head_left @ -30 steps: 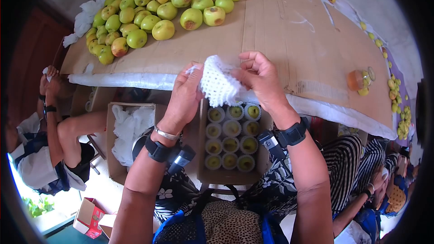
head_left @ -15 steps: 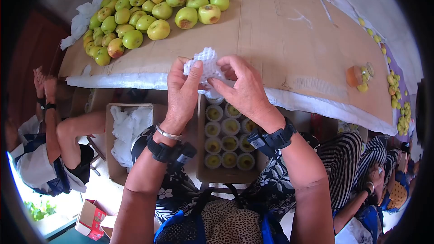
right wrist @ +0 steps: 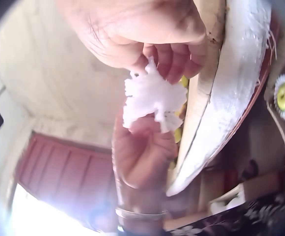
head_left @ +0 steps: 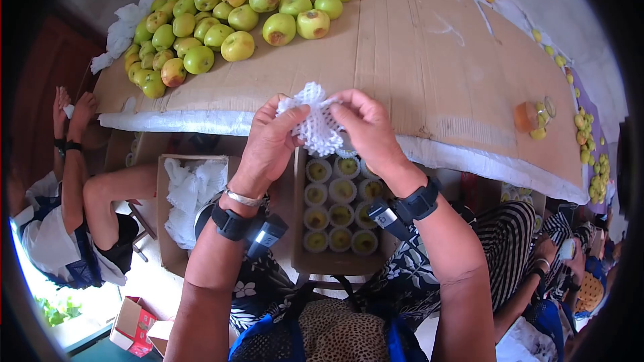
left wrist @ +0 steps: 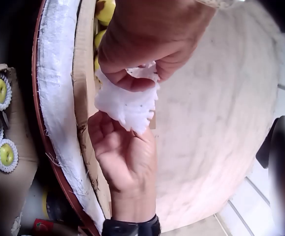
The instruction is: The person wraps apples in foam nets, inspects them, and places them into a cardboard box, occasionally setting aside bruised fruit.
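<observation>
A white foam fruit net (head_left: 315, 124) is held in front of the table edge, gathered at its middle and ruffled at the ends. My left hand (head_left: 270, 139) pinches one side of it between thumb and fingers. On the other side, my right hand (head_left: 373, 133) grips it with thumb and fingertips. In the left wrist view the net (left wrist: 127, 101) spans between both hands, its scalloped edge facing down. The right wrist view shows the net (right wrist: 154, 96) crumpled between the fingers. Below the hands, a cardboard box (head_left: 339, 265) holds rows of green apples in foam nets, partly hidden by my right hand.
A heap of green apples (head_left: 221, 27) lies on the cardboard-covered table (head_left: 416, 60). Left of my knees, another box (head_left: 173, 255) holds white foam nets (head_left: 191, 194). A jar (head_left: 526, 117) stands toward the right. People sit on both sides, one person's arms (head_left: 70, 127) at far left.
My right hand reached in close over the net, then drew back to the right, leaving the net spread between both hands. The person at left shifted their hands.
</observation>
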A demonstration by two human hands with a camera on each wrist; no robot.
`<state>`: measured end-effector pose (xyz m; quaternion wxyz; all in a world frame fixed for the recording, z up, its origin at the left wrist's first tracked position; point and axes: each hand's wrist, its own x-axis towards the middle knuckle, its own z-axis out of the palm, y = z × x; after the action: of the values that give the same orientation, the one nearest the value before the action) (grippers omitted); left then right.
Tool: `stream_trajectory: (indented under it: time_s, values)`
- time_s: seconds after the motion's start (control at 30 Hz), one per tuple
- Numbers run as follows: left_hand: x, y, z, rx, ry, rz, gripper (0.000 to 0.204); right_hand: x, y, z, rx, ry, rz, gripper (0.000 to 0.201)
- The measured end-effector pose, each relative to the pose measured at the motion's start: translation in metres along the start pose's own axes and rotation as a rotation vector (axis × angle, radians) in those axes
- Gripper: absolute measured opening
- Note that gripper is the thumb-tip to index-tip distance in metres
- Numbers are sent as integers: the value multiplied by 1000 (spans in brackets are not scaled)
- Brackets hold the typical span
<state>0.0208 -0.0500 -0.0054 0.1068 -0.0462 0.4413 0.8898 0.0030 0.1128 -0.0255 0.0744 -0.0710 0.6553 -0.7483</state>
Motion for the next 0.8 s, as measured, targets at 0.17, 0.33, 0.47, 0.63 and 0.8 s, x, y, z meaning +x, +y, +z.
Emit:
stream_trajectory:
  time_s: [0.17,0.33,0.47,0.63,0.8]
  values:
    - [-5,5,-2,224,-136,-59,23,3,-21,-13,624,141,263,19]
    - [-12,5,7,282,-104,-122,37,9,-23,-17,701,199,177,19]
    - [-13,14,16,234,-141,-44,50,11,-28,-21,580,237,90,16]
    - [-7,13,4,202,-40,99,59,9,-33,-19,371,254,-87,17]
    - [-9,18,10,335,52,324,63,5,-31,-19,-156,40,-143,26]
